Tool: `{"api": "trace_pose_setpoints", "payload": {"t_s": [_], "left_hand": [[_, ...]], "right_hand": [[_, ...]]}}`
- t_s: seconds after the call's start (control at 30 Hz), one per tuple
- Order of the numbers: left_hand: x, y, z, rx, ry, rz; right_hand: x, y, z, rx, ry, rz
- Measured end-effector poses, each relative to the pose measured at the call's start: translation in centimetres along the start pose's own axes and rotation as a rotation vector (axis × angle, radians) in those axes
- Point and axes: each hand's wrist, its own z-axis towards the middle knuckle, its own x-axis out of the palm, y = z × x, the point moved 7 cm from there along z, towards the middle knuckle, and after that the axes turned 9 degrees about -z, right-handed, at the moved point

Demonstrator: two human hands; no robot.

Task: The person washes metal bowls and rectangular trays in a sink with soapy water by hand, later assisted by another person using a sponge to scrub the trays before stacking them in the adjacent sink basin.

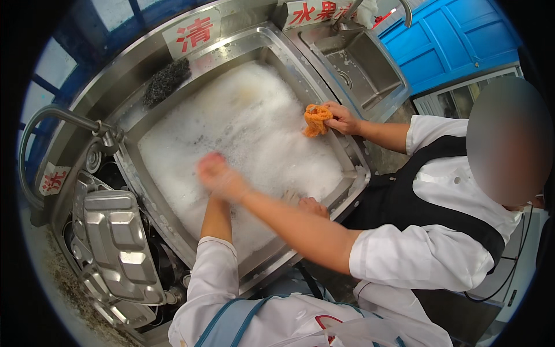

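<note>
A stainless-steel sink (321, 97) full of white suds (243, 117) lies before me. My left forearm (217, 219) reaches into it. A co-worker's blurred hand (227, 182) crosses over its end, so my left hand cannot be made out clearly. Something reddish, also blurred, shows at that spot. Low on the sink's right side, my right hand (315, 207) is partly visible behind the co-worker's forearm (299, 230). A pale shape shows in the foam beside it; whether I hold it is unclear. The co-worker's other hand (344, 119) grips an orange cloth (317, 120) above the suds.
Metal compartment trays (121, 247) are piled at the left, below a curved faucet (65, 112). A dark scouring pad (167, 81) sits on the back ledge. Beyond the right rim is a smaller sink (362, 71). The co-worker (438, 182) stands close at the right.
</note>
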Motion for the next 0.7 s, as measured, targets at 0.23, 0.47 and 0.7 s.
{"api": "trace_pose_setpoints", "payload": {"t_s": [0.23, 0.47, 0.7], "left_hand": [[4.8, 3.7, 5.5, 0.126, 0.436, 0.231], [3.3, 7.2, 7.1, 0.301, 0.719, 0.425], [-18.0, 1.8, -0.5, 0.1, -0.097, 0.156]], "right_hand": [[-5.4, -8.3, -16.1, 0.515, 0.122, -0.25], [-5.6, -9.0, -19.6, 0.437, 0.058, -0.348], [-5.2, -10.5, -21.0, 0.488, 0.051, -0.307]]}}
